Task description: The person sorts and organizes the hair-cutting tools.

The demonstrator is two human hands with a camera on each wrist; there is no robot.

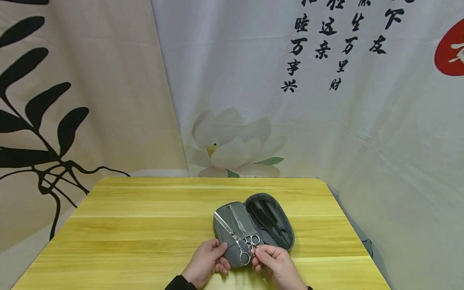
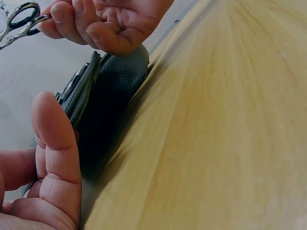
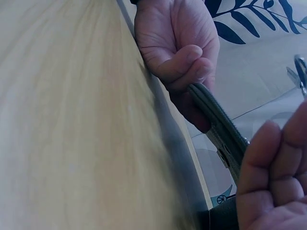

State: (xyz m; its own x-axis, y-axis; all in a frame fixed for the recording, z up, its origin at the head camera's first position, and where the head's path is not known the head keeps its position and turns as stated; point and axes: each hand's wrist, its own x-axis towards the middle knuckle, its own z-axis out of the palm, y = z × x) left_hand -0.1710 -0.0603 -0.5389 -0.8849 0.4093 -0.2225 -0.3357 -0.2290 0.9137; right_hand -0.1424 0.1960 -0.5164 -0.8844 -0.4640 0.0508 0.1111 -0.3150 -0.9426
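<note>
A grey zip case (image 1: 232, 257) lies unfolded on the table, tilted up at its near edge. My left hand (image 1: 208, 259) grips its near left edge, thumb on top and fingers beneath. A pair of silver hairdressing scissors (image 1: 225, 224) slants over the left half of the case. My right hand (image 1: 273, 264) pinches the scissors by the finger rings; in the left wrist view those rings (image 2: 23, 17) stand above the case. Another slim silver tool (image 1: 237, 219) sits in the left half, its lower part hidden by the pocket and scissors. Dark combs or similar long tools (image 1: 268, 217) fill the right half.
The yellow wooden table (image 1: 145, 225) spreads around the case on all sides. Behind it hangs a pale cloth (image 1: 232, 80) printed with a lotus, dark leaves and writing. The cloth also runs along both sides of the table.
</note>
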